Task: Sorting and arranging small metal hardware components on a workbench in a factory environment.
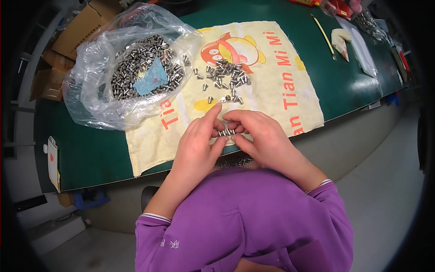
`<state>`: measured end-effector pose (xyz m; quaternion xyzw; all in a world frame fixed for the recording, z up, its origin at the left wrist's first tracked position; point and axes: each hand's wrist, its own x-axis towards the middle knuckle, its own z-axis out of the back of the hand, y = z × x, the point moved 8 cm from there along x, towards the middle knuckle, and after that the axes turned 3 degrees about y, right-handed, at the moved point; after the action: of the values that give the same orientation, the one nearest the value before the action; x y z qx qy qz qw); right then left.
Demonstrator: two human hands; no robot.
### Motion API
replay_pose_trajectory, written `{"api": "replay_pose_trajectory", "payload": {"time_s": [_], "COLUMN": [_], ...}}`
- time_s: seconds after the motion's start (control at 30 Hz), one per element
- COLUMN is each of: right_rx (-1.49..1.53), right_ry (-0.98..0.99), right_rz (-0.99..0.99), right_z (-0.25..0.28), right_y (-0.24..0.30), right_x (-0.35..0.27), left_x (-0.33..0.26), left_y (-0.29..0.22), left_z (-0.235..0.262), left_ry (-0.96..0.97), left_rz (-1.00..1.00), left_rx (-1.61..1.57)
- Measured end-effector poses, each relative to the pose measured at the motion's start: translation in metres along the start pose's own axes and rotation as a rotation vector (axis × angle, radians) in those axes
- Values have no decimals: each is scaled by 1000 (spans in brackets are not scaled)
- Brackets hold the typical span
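Note:
Between my fingertips, near the front edge of the table, is a short row of small metal screws [226, 133]. My left hand [199, 136] has its thumb and fingers closed on the row's left end, with the index finger stretched forward. From the other side my right hand [256, 131] pinches the right end. A loose pile of the same silvery screws [226, 75] lies beyond my hands on a cream printed cloth [267, 97]. A few screws stand nearer, just past my fingertips.
A clear plastic bag [86, 97] full of screws, with a blue scrap [152, 78] on top, stands at the left on the green table [93, 156]. More screws [233, 162] lie below the table edge at my lap. Cardboard boxes [81, 34] stand far left; a yellow stick [322, 36] lies far right.

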<state>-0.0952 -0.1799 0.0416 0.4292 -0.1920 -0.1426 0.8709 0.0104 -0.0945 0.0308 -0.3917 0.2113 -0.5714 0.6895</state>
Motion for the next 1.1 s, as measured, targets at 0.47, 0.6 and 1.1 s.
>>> {"api": "replay_pose_trajectory", "payload": {"time_s": [0.47,0.6,1.1], "right_rx": [-103,-100,-79], "right_ry": [-23,-24,-78], "right_rz": [-13,17,4], "right_z": [7,5,-8], "right_y": [1,4,8], "right_x": [-7,-5,1], "left_x": [-11,-13,-7], "left_y": [4,4,13], "left_z": [14,18,19], "left_ry": [23,5,-8], "left_rz": [121,116,119], "left_rx": [21,-2,-144]}}
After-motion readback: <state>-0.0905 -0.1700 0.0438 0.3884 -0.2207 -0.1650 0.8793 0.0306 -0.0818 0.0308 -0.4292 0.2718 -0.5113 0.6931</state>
